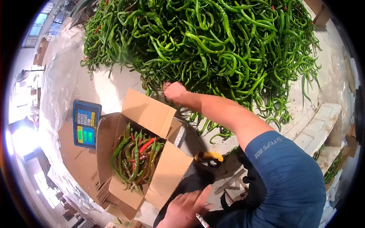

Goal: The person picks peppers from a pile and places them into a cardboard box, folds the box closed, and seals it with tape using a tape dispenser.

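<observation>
My right hand reaches to the near edge of a large heap of green chili peppers. Its fingers are curled down among the peppers, and what they grip is hidden. Low in the view, my left hand holds nothing visible, with its index finger stretched out and its thumb apart. It is nearest to an open cardboard box, whose flaps are folded outward. Inside the box lie green, brownish and red chili peppers.
Left of the box stands a scale display with lit green digits. A yellow and black object lies right of the box. Clear plastic sheeting hangs along the left, and a pale ledge runs at the right.
</observation>
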`<state>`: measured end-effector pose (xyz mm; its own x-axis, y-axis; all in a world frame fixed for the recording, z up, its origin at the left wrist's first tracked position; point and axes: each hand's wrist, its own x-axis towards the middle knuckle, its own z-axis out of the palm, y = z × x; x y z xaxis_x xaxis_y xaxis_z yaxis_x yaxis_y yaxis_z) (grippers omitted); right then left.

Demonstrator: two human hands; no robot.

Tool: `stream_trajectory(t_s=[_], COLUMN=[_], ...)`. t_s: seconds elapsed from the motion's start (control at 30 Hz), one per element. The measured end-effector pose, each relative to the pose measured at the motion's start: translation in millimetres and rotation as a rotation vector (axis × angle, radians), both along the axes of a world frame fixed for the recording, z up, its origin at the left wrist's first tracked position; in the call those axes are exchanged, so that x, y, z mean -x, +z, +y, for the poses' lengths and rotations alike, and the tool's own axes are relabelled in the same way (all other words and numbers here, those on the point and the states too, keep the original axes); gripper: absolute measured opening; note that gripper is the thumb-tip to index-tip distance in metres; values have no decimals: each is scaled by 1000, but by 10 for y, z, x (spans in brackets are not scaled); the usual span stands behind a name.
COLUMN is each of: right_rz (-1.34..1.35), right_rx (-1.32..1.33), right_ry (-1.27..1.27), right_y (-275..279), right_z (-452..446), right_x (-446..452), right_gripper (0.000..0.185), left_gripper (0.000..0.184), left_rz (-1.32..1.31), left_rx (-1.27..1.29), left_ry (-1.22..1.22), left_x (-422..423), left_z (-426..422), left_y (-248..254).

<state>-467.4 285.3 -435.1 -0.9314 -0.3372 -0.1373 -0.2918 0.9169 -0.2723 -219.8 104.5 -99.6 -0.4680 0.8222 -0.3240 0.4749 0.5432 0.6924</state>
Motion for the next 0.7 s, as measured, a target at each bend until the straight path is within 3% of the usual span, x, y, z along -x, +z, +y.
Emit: stream_trajectory(t_s=[0.17, 0.33, 0.43, 0.57, 0.7], right_rz=[47, -24, -307, -324, -201], right_rx=[75, 321, 96, 761, 719], right_ry=[-244, -172, -53, -247, -257], right_y=[111, 473, 631, 787, 656], right_z=[-68, 307, 728, 1232, 1160], right_x=[83, -179, -324, -541, -617], right_gripper=[29, 19, 25, 38, 35], left_gripper=[61, 60, 58, 56, 55], left_rz=[-37, -60, -64, -40, -76], left_rx=[53, 63, 49, 38, 52], left_ry=[1, -8, -32, -17, -32], left_x=[-69, 11, 64, 36, 14], left_z=[-93, -67, -12, 25, 91], left_y=[-60, 81, 118, 101, 84])
